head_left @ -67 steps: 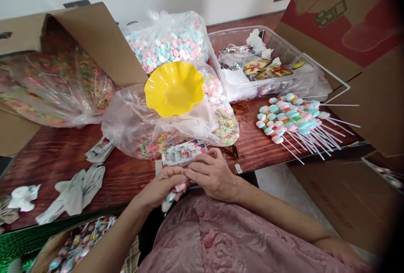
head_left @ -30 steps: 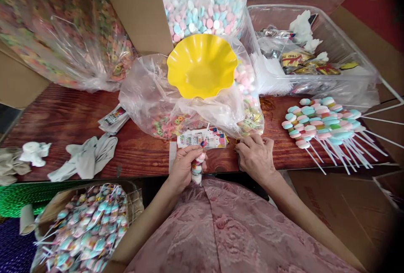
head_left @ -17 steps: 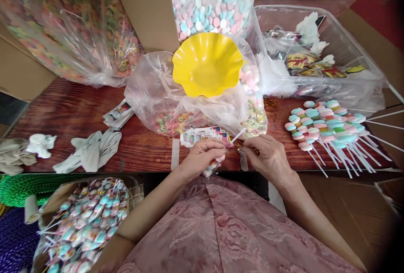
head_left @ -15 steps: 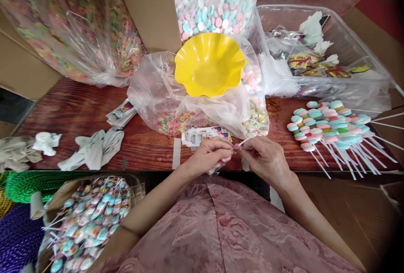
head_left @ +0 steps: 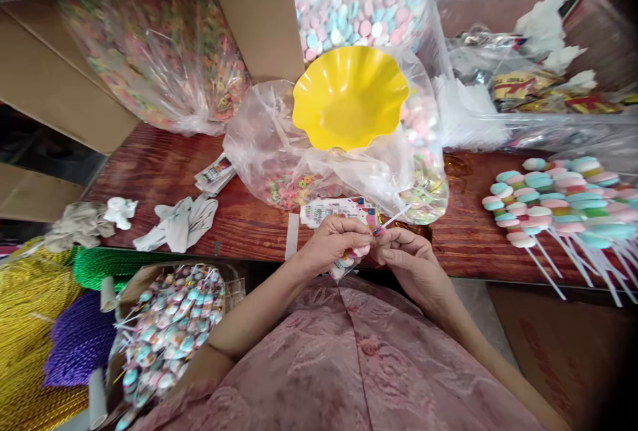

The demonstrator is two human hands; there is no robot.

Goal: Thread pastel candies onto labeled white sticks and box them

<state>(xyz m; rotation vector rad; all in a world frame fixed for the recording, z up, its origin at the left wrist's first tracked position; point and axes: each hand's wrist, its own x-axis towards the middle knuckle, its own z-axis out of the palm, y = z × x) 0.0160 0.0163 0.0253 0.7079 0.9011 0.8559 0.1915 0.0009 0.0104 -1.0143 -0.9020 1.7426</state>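
Close to my lap, at the table's front edge, my left hand (head_left: 336,243) pinches the neck of a wrapped candy skewer (head_left: 350,262). Its pastel sweets hang below the fingers in a clear wrapper, and a white stick points up to the right. My right hand (head_left: 411,255) meets it there, thumb and fingertips closed at the gathered wrapper; exactly what they pinch is partly hidden. Just beyond the hands lie printed labels (head_left: 319,211) and a bag of ring candies (head_left: 294,188). Several unwrapped candy skewers (head_left: 553,198) lie in a pile on the right.
A yellow wavy bowl (head_left: 351,99) rests on the plastic bags. Behind stand a bag of pastel candies (head_left: 366,16) and a clear bin (head_left: 543,119) of packets. Gloves (head_left: 179,224) lie on the left. Below is a box of wrapped skewers (head_left: 169,325), beside bead strands (head_left: 82,338).
The view has swung left, so the table's things appear further right. My right hand has shifted lower around the wrapper neck, and the white stick now shows above the fingers.
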